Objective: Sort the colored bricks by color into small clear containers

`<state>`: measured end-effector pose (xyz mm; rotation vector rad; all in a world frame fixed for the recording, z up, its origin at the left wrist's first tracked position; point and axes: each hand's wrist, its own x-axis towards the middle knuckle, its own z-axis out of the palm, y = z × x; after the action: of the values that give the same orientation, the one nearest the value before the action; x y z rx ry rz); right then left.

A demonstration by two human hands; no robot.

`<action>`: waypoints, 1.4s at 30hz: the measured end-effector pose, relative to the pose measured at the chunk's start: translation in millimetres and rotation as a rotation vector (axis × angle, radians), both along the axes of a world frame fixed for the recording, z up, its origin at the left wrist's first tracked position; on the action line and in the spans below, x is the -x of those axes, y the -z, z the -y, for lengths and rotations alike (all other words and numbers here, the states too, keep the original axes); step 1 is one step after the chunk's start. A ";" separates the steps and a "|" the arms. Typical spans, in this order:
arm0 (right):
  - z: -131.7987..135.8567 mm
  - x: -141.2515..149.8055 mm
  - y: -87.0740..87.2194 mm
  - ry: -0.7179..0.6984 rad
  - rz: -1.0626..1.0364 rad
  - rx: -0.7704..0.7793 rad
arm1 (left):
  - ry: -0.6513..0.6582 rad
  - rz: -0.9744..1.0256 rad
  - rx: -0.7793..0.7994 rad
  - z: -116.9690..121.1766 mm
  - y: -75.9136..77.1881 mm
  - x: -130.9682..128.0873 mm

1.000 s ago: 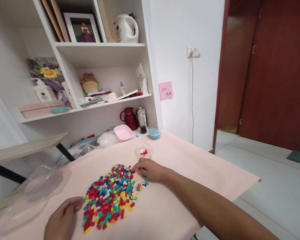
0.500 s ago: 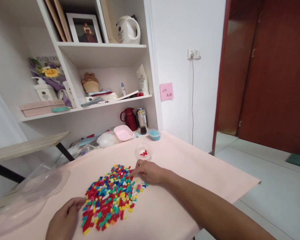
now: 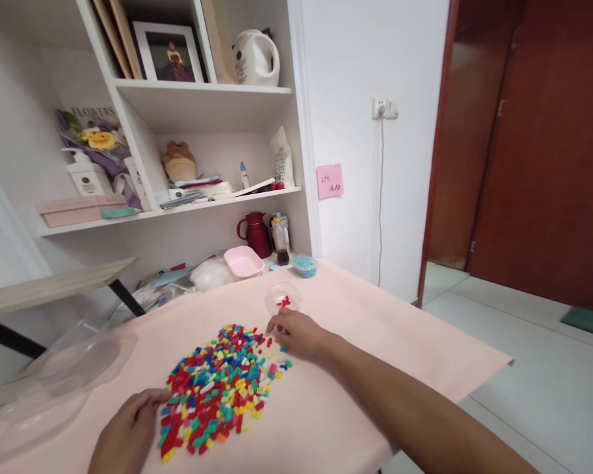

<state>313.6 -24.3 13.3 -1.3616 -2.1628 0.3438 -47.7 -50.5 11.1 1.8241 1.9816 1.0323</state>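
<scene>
A loose heap of small coloured plastic building bricks (image 3: 217, 385) covers the middle of the table, in red, blue, green, yellow and white. My left hand (image 3: 128, 424) rests at the heap's left edge, its index finger stretched out to the nearest bricks and nothing visible in it. Beyond the heap's right side, my right hand (image 3: 296, 331) is closed with fingers bent downward; whatever may be between the fingertips is hidden. Just below those fingertips lies a single red brick (image 3: 269, 342). Behind the right hand stands a small clear round tub (image 3: 282, 288) holding a few red bricks (image 3: 284, 301).
The pink-covered table (image 3: 375, 322) ends at a corner on the right. Clear plastic lids or bags (image 3: 84, 362) lie at the left. Along the back are a pink tray (image 3: 244, 262), a tub of blue pieces (image 3: 305, 265), a bottle (image 3: 281, 243) and a red jug (image 3: 257, 234).
My right hand has drawn slightly away from the heap toward the clear tub. A red brick now shows apart from the heap below its fingers. My left hand stays in place.
</scene>
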 end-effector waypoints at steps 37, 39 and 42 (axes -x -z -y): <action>-12.2 -29.9 -19.1 0.316 -0.707 -0.193 | 0.209 -0.227 -0.187 0.3 19.3 12.3; -7.6 -25.6 -19.8 0.243 -0.634 -0.178 | 0.218 -0.233 -0.186 0.9 18.8 11.9; -2.7 -15.7 -17.3 0.125 -0.415 -0.132 | 0.227 -0.240 -0.180 2.8 17.1 10.7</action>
<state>329.3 -21.6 30.6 -1.2203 -1.7223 0.3889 -58.4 -53.3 -6.0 2.3043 1.7960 0.9887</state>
